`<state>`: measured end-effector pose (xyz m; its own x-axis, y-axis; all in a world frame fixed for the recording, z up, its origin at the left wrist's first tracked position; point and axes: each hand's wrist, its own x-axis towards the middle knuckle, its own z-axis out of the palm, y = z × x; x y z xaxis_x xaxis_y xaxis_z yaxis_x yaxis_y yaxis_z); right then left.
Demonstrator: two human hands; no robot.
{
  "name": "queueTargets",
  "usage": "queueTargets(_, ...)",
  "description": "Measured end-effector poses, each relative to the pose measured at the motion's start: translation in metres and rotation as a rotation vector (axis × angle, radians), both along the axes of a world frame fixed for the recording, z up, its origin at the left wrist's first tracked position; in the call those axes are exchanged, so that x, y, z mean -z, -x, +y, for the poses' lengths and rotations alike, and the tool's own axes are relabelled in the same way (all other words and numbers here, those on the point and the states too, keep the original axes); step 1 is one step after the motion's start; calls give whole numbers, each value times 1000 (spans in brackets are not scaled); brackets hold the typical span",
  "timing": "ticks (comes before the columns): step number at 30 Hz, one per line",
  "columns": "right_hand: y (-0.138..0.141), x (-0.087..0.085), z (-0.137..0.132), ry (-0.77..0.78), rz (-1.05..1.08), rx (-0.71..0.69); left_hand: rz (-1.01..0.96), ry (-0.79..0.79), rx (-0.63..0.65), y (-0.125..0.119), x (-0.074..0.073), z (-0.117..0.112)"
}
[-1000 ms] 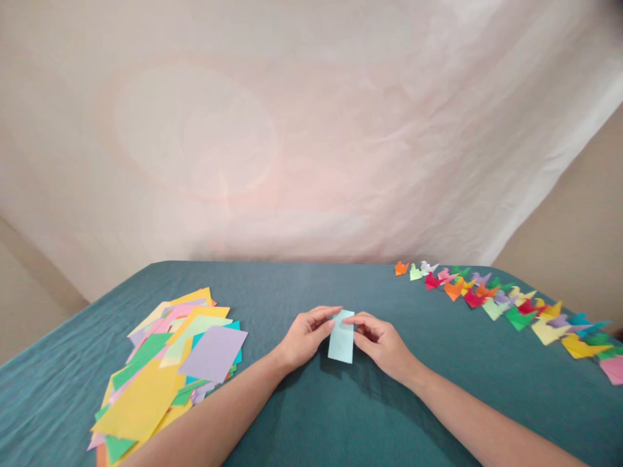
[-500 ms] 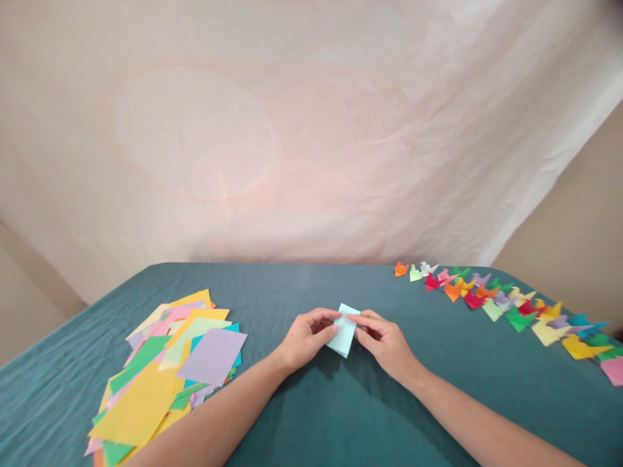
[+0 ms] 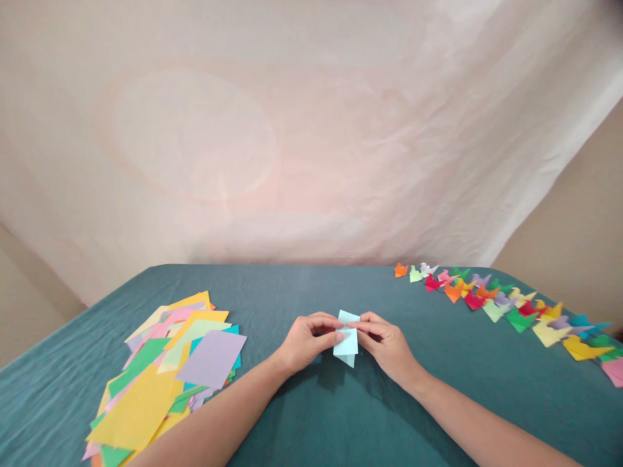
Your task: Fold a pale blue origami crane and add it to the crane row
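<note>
A small piece of folded light-blue origami paper (image 3: 346, 344) is held just above the table, between both hands. On its left edge, my left hand (image 3: 311, 336) pinches it between thumb and fingers. From the other side my right hand (image 3: 382, 337) grips the right edge, its index fingertip lying across the paper. The upper part stands as a narrow flap behind the fingertips. Below, a layer hangs down to a point. Fingertips cover the middle of the paper, so the fold there is partly hidden.
A loose heap of coloured paper squares (image 3: 141, 402) lies at the left, a lilac sheet (image 3: 212, 358) on top, beside my left forearm. Several folded paper birds (image 3: 494, 309) stand in rows along the right side of the teal-covered table (image 3: 302, 285). A pale cloth (image 3: 311, 143) hangs behind.
The light-blue paper has turned and partly opened: its flat rectangle now shows an upper flap and a pointed lower layer. Both hands keep their hold, slightly lower in view.
</note>
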<state>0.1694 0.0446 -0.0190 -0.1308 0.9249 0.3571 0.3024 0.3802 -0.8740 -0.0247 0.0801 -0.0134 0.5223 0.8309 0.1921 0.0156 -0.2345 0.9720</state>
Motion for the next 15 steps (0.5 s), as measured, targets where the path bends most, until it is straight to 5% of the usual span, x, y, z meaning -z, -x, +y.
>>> queueTargets(15,6,-7,-8,-32,-53,52,135,-232,-78,-3,-10,-9)
